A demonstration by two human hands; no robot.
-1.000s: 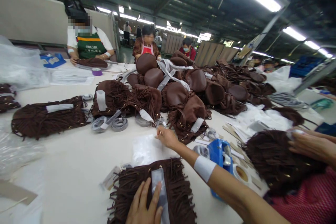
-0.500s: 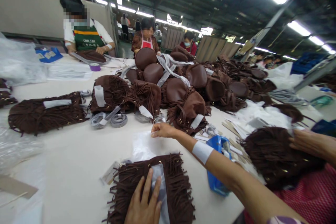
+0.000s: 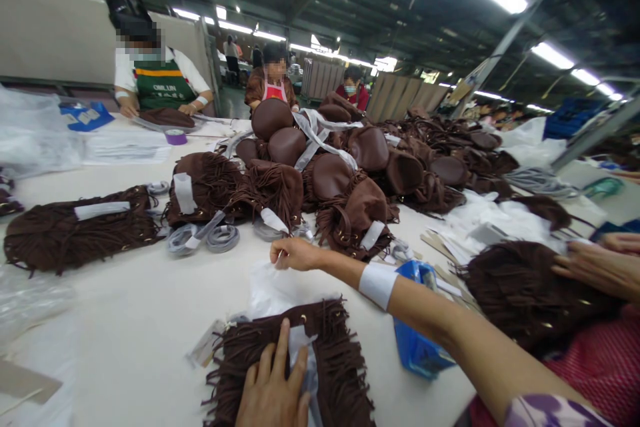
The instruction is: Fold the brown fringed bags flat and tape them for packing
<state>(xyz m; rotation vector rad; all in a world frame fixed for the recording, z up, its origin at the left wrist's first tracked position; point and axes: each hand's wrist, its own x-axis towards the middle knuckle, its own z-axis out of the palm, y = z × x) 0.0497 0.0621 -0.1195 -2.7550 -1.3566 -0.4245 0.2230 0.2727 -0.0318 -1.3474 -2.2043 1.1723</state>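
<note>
My left hand (image 3: pixel 273 383) lies flat with fingers apart on a dark brown fringed bag (image 3: pixel 340 360) in front of me. Under and beside its fingers runs a strip of translucent wrapping (image 3: pixel 303 343) down the bag's middle. Beyond the bag's top edge, my right hand (image 3: pixel 295 255) is closed in a pinch on a thin clear plastic sheet (image 3: pixel 270 290), which hangs crumpled down to the table. A white band (image 3: pixel 379 285) is wrapped round my right forearm. Tags (image 3: pixel 206 345) stick out at the bag's upper left corner.
A heap of brown bags (image 3: pixel 333 177) fills the table's middle, with coiled wrapped straps (image 3: pixel 223 238) before it. A blue bin (image 3: pixel 417 347) stands beside my right forearm. At right, a co-worker's hands (image 3: pixel 600 267) hold another fringed bag (image 3: pixel 520 293). Several people work beyond.
My right hand has moved a little left with the plastic sheet, which looks more crumpled. My left hand's fingers have bent slightly on the bag. The whole view has shifted slightly.
</note>
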